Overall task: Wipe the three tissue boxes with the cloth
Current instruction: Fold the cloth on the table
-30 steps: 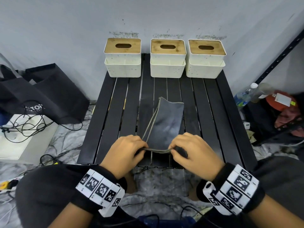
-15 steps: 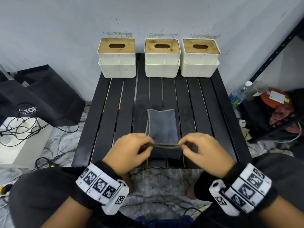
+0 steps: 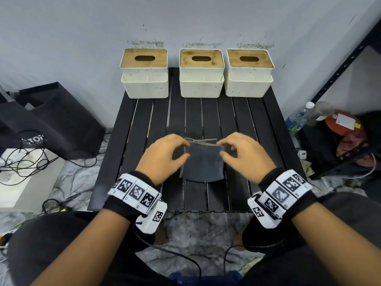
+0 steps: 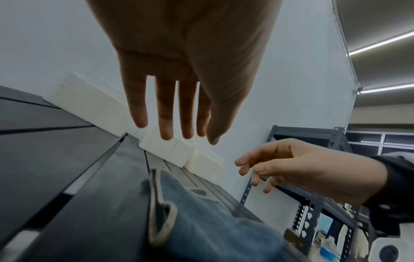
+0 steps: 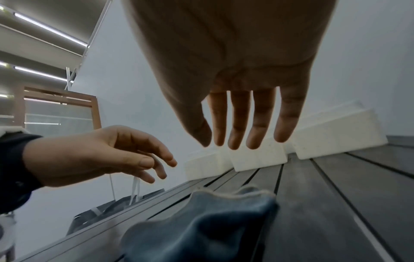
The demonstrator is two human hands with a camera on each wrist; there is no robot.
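Three cream tissue boxes with wooden lids stand in a row at the table's far edge: left [image 3: 144, 75], middle [image 3: 201, 75], right [image 3: 249, 75]. A dark blue-grey cloth [image 3: 203, 162] lies folded into a small square on the black slatted table [image 3: 127, 151]. My left hand [image 3: 184, 149] hovers at the cloth's left side and my right hand [image 3: 222, 149] at its right side. The wrist views show the left hand's fingers [image 4: 165, 124] and the right hand's fingers [image 5: 237, 134] straight above the cloth [image 5: 201, 226], holding nothing.
A black bag [image 3: 51, 122] and a white box with tangled cables [image 3: 20, 172] sit on the floor to the left. At the right are a plastic bottle [image 3: 299, 118], a red object [image 3: 342, 124] and a dark metal shelf upright [image 3: 340, 69]. The wall is just behind the boxes.
Both hands carried the cloth's near edge forward over its far part and let go. The cloth is now a shorter folded square, and the fingers have opened.
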